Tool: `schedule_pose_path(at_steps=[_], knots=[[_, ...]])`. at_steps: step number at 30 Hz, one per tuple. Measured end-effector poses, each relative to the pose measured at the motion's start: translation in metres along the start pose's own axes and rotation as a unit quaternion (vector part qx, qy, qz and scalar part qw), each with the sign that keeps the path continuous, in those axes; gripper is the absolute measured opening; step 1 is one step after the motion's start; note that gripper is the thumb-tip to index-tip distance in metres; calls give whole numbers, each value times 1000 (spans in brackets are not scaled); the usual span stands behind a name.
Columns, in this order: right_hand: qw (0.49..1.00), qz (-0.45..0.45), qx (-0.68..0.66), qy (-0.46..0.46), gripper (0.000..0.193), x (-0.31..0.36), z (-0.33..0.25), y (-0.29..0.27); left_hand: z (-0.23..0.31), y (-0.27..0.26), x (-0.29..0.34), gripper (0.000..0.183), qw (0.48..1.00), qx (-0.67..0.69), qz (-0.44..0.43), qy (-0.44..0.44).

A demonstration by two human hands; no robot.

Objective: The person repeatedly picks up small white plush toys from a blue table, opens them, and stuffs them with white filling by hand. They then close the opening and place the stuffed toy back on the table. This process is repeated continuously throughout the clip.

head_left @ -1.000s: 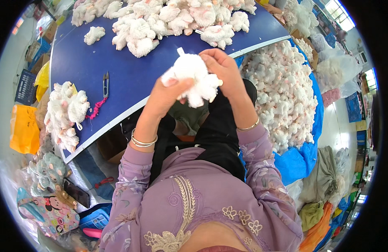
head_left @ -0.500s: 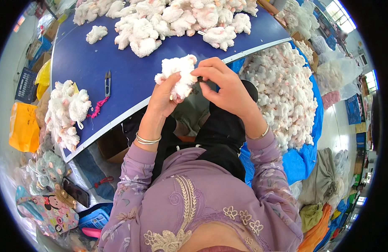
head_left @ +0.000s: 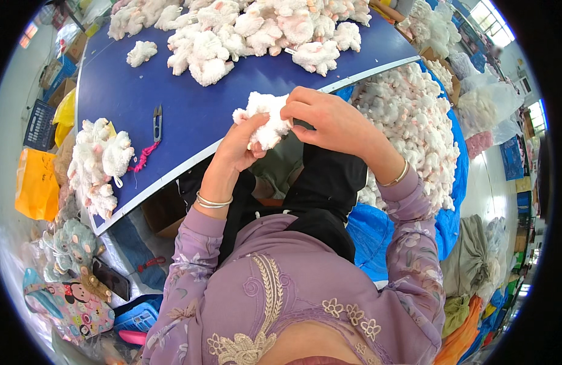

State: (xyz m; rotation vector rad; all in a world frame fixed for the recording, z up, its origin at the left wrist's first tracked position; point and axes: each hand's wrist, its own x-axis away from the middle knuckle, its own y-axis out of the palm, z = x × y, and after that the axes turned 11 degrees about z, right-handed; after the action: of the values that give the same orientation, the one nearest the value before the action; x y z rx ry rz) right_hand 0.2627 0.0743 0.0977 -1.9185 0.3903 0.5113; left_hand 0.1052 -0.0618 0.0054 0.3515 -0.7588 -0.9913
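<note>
A small white plush toy (head_left: 270,125) with pinkish bits is held over the near edge of the blue table. My left hand (head_left: 239,143) grips its left side, thumb on top. At the toy's right edge, my right hand (head_left: 320,118) has its thumb and fingers drawn together in a pinch. Whatever lies between those fingertips is hidden. On the table to the left lie thread snips (head_left: 157,125) with a pink cord (head_left: 142,157) at the handle end. A small pile of white plush toys (head_left: 97,164) is beside them.
A big heap of similar plush toys (head_left: 256,30) covers the table's far side, with one single toy (head_left: 142,53) apart from it. To my right, a blue sheet (head_left: 371,240) holds many more toys (head_left: 409,134). The table's pale edge (head_left: 171,176) runs in front of me.
The toy has turned and shifted slightly down and right. My right hand has rolled over, its back now more upward, and its forearm has swung outward to the right.
</note>
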Motion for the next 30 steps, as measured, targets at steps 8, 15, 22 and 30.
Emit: schedule_pose_path(at_steps=[8,15,22,30], knots=[[988,36,-89,120,17,6,-8,3,-8,28,8,26,972,-41,21,232],[908,158,-245,300,15,17,-16,24,-8,29,6,29,943,-44,83,319],[852,220,-304,365,16,26,-15,35,4,39,0,28,948,14,91,304],[766,289,-436,374,19,26,-23,63,-3,45,-5,25,939,13,98,330]])
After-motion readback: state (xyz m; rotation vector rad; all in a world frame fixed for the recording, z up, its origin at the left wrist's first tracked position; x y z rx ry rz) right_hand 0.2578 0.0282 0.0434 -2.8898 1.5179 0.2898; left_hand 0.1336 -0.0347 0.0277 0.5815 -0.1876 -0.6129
